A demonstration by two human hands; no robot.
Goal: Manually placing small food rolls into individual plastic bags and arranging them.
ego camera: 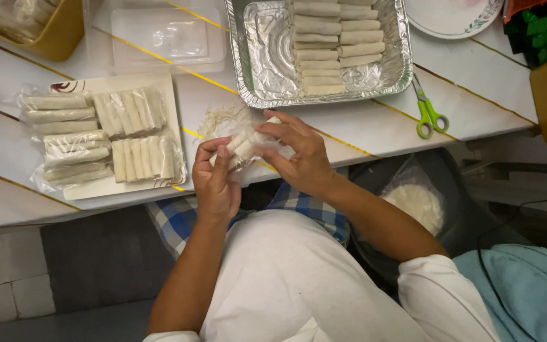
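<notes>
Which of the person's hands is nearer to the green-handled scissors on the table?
The right hand. It holds the clear bag of rolls a short way left of the green-handled scissors; the left hand grips the same bag further left, beyond the right hand.

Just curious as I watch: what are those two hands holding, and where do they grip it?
Both hold a small clear bag of pale rolls. The left hand grips its lower end, the right hand its upper end and side.
</notes>
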